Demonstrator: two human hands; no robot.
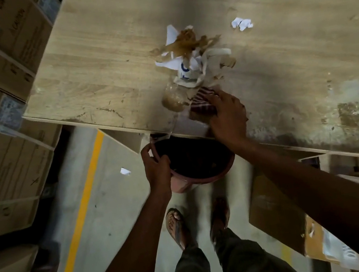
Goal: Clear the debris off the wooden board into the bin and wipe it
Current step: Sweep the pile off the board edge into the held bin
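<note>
Looking down from the head view, the board point(112, 59) lies flat, its near edge over the floor. The left hand point(156, 168) wraps its grip around the rim of the bin point(201, 172), holding it just under that edge. The right hand point(226, 116) presses flat, fingers together, on a striped cloth point(202, 103) near the edge, beside the debris point(189, 62): torn paper, brown scraps and crumpled clear plastic heaped in mid-board. A small paper ball point(241, 23) sits apart, farther back, and one scrap point(124, 171) lies on the floor. The debris looks light, limp and loose; it should slide easily but may scatter, so sweeping it behind the bunched cloth seems wiser than pinching pieces. The bin looks light and stiff; the rim is a fair hold.
</note>
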